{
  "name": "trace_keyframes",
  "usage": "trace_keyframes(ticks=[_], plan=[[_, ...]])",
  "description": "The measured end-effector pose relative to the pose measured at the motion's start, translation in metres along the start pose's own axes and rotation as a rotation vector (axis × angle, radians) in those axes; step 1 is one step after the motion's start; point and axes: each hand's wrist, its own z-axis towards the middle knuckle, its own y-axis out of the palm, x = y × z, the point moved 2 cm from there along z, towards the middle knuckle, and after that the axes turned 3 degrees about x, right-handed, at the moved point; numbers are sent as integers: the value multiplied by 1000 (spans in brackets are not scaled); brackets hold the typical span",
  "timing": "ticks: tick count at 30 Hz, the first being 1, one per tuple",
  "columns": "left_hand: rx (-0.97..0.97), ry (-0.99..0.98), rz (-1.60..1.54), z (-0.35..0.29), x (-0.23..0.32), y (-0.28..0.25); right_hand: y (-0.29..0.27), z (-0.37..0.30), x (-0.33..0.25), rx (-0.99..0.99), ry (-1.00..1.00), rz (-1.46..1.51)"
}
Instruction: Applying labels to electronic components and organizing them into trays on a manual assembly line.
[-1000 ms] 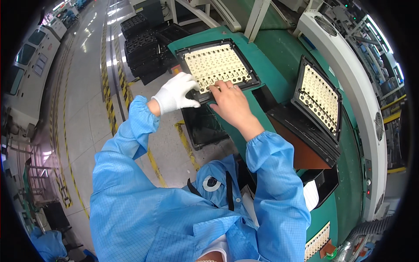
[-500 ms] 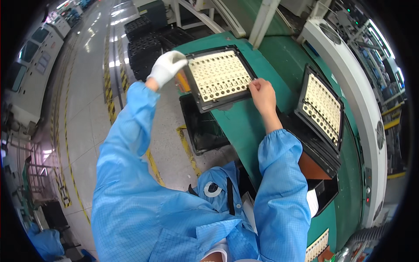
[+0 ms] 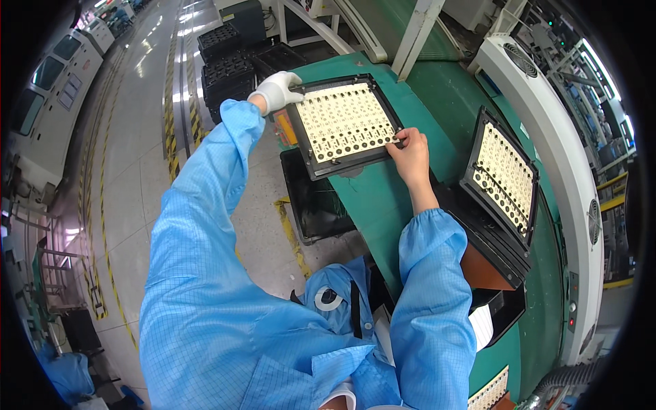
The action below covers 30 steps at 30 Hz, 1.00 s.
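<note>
Nearest you at lower right, a cream strip lies on the green table, with a white sheet just beyond it. To the left of the table, a black bin stands low beside the edge. Ahead of you, between your hands, is the cream board in its black frame, looking slightly longer side to side than front to back. You have it on the diagonal: your bare right hand at its near right corner, your gloved left hand at its far left one, so the right reaches less far. Your right thumb and fingertips are bent in at the edge; pinching or pressing, you cannot tell from here. Your left fingers curl at the frame's corner, their grip equally unclear. Nothing stands between either hand and the frame, though its near left corner appears to jut past the table edge. Right of your right forearm, a second framed board sits tilted. Farther off are stacked black trays at left and a white post.
</note>
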Motion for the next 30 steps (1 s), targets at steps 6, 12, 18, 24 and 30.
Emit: trace_keyframes(ticks=[6, 12, 18, 24, 30], plan=[[-103, -99, 1, 10, -5, -11, 1, 13, -6, 113, 44, -218], [-81, -56, 198, 21, 12, 5, 5, 27, 6, -1, 119, -430], [-156, 51, 90, 26, -3, -17, 5, 36, 26, -37, 258, -147], [-359, 80, 248, 54, 24, -25, -3, 24, 13, 82, 94, -326], [-139, 160, 325, 99, 73, 32, -23, -9, -79, 169, -191, -247]])
